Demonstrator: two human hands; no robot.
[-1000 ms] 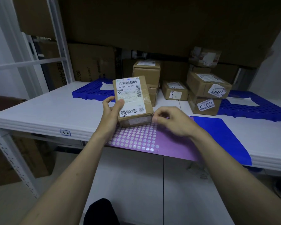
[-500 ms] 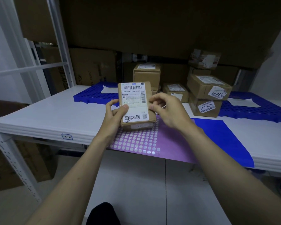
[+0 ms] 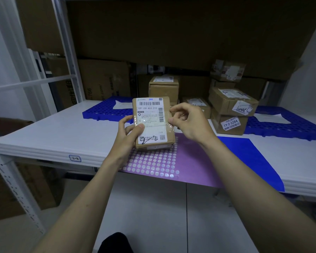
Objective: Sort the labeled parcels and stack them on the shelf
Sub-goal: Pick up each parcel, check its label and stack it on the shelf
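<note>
A small brown parcel [image 3: 153, 114] with a white shipping label marked 159-159-A03-210 is held tilted up above the front of the white shelf [image 3: 49, 132]. My left hand [image 3: 128, 134] grips its left edge, thumb on the label. My right hand [image 3: 188, 123] pinches its right edge with thumb and fingers. Behind, several labeled brown parcels stand on the shelf: one stack [image 3: 163, 87] at the middle, a low box [image 3: 197, 105] beside it, and a taller stack [image 3: 232, 105] at the right with a label 17-2-3204.
A purple sheet of white round stickers [image 3: 153, 165] and a blue sheet [image 3: 248, 157] lie at the shelf front. Blue perforated mats [image 3: 102, 108] lie at the back left and back right [image 3: 290, 125]. A white upright [image 3: 66, 52] stands left. Big cartons fill the back.
My right hand rose from the sticker sheet and took hold of the parcel's right edge. The parcel shifted slightly right and up in view.
</note>
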